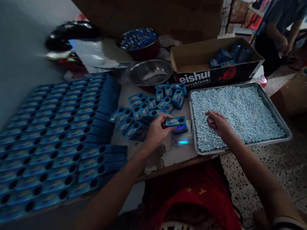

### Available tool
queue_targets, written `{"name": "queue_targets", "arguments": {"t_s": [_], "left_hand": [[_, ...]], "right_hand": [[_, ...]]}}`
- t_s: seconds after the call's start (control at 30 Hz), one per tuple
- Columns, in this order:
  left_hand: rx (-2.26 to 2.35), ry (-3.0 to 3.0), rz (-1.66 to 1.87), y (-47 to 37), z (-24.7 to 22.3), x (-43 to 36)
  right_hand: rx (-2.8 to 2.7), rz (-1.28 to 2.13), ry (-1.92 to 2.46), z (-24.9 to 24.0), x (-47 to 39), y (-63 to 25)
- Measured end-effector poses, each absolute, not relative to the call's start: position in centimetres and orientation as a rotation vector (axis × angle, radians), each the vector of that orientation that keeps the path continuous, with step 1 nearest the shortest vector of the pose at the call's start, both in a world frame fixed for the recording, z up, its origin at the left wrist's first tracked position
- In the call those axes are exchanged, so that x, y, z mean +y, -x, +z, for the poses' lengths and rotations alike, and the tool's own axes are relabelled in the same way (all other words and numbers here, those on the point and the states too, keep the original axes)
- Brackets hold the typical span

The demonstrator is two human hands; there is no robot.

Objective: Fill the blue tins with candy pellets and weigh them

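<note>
My left hand (159,127) is closed round the left end of small blue boxes (176,122), seemingly two side by side, with dark round holes in their tops. They are held just above the table, near its front edge. My right hand (218,124) is over a metal tray (289,135) spread with small pale blue and white pellets (235,111). Its fingers are curled together, and what is in them, if anything, is hidden. Between the left hand and the tray lies a blurred flat thing with a bright cyan patch (183,141).
Rows of blue boxes (59,127) fill the left side. Loose blue boxes (165,102) lie mid-table. Behind stand a metal bowl (150,75), a red bowl (144,52) of blue-wrapped pieces, and a cardboard box (192,76) holding blue packs. Another person (278,35) stands at the far right.
</note>
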State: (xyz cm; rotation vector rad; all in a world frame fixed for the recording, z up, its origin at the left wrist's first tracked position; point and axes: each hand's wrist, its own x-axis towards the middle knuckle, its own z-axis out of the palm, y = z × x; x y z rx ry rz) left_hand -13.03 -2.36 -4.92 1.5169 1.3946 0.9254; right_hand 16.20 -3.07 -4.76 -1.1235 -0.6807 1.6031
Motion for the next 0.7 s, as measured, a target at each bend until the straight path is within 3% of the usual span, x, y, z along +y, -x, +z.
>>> {"name": "queue_targets", "arguments": {"t_s": [0.2,0.7], "left_hand": [[1.284,-1.462,1.032,12.6,-7.1,-4.0],[1.63,-1.868,1.261,20.7,-3.4,-9.0]], "right_hand": [[-0.699,1.691,1.287,-3.6,-2.8,-15.4],[-1.281,1.758,1.395,5.4,-1.7,-10.9]]}}
